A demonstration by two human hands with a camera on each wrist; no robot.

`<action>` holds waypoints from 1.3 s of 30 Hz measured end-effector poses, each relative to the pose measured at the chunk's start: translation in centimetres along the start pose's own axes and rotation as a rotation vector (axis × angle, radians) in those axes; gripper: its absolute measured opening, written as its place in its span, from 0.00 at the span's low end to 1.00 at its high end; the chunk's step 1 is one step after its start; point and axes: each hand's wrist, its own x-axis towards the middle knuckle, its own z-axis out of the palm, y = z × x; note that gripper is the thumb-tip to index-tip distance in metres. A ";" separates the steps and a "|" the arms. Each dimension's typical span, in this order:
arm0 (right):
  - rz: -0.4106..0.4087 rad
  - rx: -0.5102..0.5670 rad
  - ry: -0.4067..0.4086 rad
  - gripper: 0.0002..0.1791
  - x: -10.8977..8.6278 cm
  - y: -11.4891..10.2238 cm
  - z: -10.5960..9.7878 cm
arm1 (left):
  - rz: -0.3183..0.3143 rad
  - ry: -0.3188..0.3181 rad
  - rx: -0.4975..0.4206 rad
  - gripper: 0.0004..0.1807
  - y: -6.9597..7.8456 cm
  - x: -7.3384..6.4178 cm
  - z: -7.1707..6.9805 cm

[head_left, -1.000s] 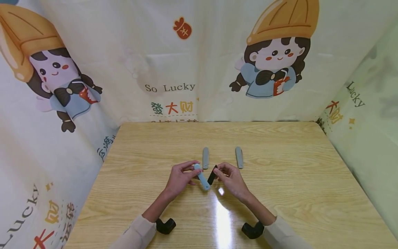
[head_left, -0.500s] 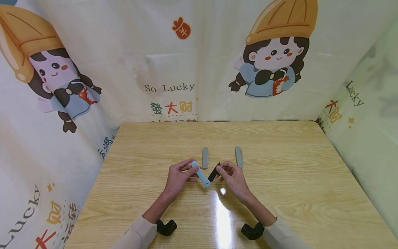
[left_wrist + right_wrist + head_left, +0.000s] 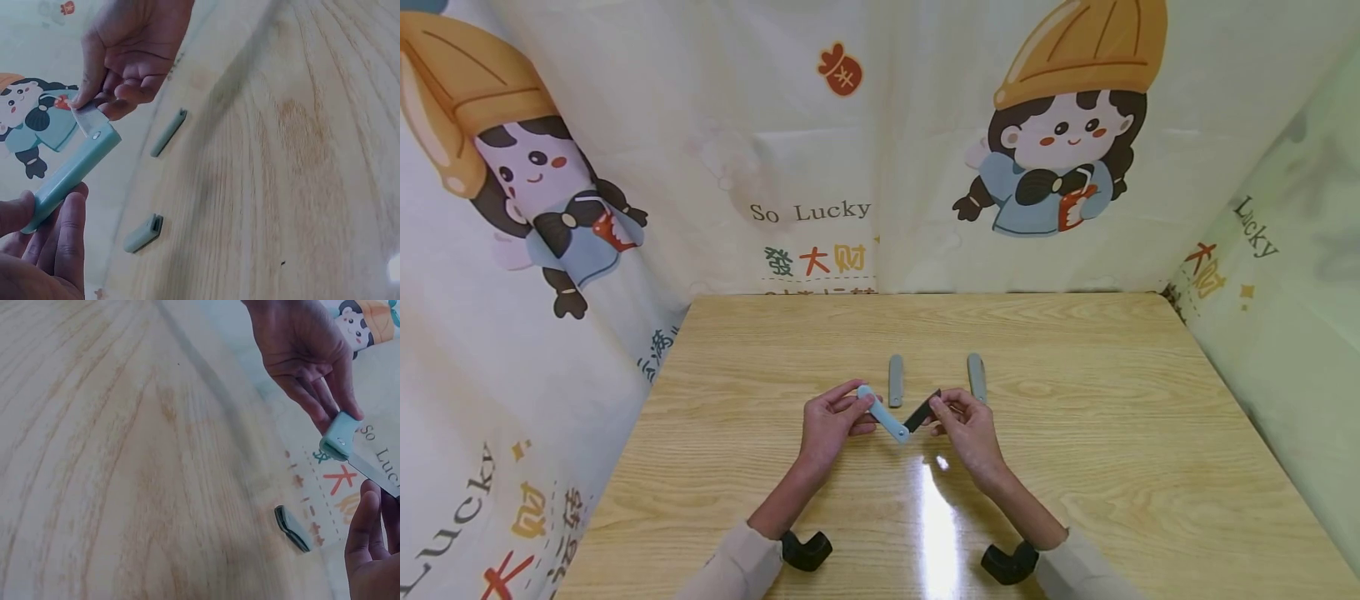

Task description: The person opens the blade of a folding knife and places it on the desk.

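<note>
A light blue folding knife (image 3: 882, 412) is held above the table, partly unfolded into a wide V. My left hand (image 3: 826, 429) grips the far end of its handle (image 3: 74, 172) between thumb and fingers. With thumb and fingertips, my right hand (image 3: 972, 437) pinches the blade (image 3: 89, 119) near its free end. The blade looks dark in the head view and silvery in the wrist views. A rivet joins blade and handle at the bottom of the V. Behind the hands lie two grey folded knives, one on the left (image 3: 896, 382) and one on the right (image 3: 977, 375).
The wooden table (image 3: 737, 350) reaches back to a printed curtain (image 3: 820, 150), which also hangs along both sides. Dark wrist-worn devices sit under the left wrist (image 3: 807, 551) and the right wrist (image 3: 1009, 563). A bright reflection lies on the tabletop between the forearms.
The V between blade and handle has widened. My hands have drawn slightly apart, lifting the knife's joint a little farther from me. The right hand now covers the near end of the right grey knife.
</note>
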 end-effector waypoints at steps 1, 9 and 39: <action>0.005 0.009 0.008 0.07 0.0 0.0 0.0 | -0.006 0.006 -0.010 0.20 0.0 0.0 0.0; 0.010 0.053 0.038 0.09 -0.2 0.2 0.1 | -0.035 -0.016 -0.056 0.23 -0.4 -0.1 -0.4; 0.184 -0.085 -0.080 0.13 0.4 -0.1 -2.2 | 1.128 -0.417 1.479 0.15 -0.7 -1.2 -0.4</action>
